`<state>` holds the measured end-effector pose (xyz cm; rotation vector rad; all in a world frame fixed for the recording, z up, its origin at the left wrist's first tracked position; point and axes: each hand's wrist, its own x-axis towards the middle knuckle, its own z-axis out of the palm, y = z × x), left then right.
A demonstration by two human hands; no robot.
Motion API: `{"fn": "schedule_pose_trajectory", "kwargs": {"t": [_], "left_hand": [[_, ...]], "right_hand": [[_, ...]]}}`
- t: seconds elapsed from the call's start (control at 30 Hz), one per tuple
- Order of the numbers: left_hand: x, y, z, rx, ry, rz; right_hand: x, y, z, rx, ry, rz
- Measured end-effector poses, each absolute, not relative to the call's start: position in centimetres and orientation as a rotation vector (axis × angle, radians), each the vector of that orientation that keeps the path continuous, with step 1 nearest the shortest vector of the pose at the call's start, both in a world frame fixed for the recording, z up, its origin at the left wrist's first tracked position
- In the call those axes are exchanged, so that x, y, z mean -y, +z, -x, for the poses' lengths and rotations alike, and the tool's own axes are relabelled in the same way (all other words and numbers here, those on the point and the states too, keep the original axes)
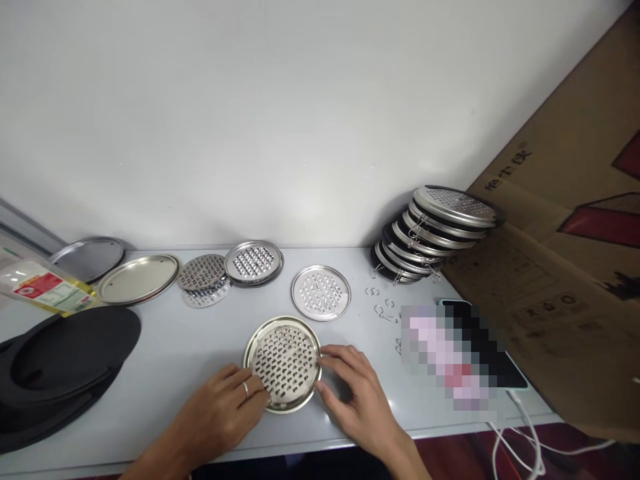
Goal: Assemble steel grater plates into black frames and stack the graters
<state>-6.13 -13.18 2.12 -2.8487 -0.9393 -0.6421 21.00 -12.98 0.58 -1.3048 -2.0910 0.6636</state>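
Note:
A round metal grater plate (283, 360) lies at the front of the table, its perforated disc seated inside a shiny, pale gold rim. My left hand (225, 407), with a ring on one finger, grips its lower left edge with bent fingers; the fingertips are partly hidden. On the opposite side, my right hand (357, 400) holds the rim between thumb and fingers. Just behind lies another round grater plate (321, 293), silver and untouched. Small wire rings and clips (385, 310) are scattered to the right of it.
Stacked grater plates with black backs (440, 227) lean at the back right beside a cardboard box (550, 300). A phone (505, 367) with a white cable lies partly blurred at right. Along the left are loose perforated discs (203, 272), metal rims (140, 279), a plastic packet (50, 290) and black plates (75, 350).

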Motion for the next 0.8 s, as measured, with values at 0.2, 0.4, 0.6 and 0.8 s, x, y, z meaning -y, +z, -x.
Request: {"fn": "schedule_pose_trajectory", "kwargs": {"t": [0.2,0.4,0.6,0.8], "left_hand": [[12.6,2.4,6.9,1.208,-0.600,2.915],[12.4,2.4,6.7,1.512,-0.585,2.884],[12.0,2.0,7.0,1.693,-0.544,2.749],[12.4,1.6,6.6,1.841,-0.497,2.694]], "right_hand": [[13.0,0.9,-20.8,2.184,0.647,1.309],[13.1,1.4,-20.4,2.297,0.654,1.299],[12.9,1.6,-20.3,2.324,0.649,1.297],[13.0,1.8,-19.8,2.262,0.702,1.297]]}}
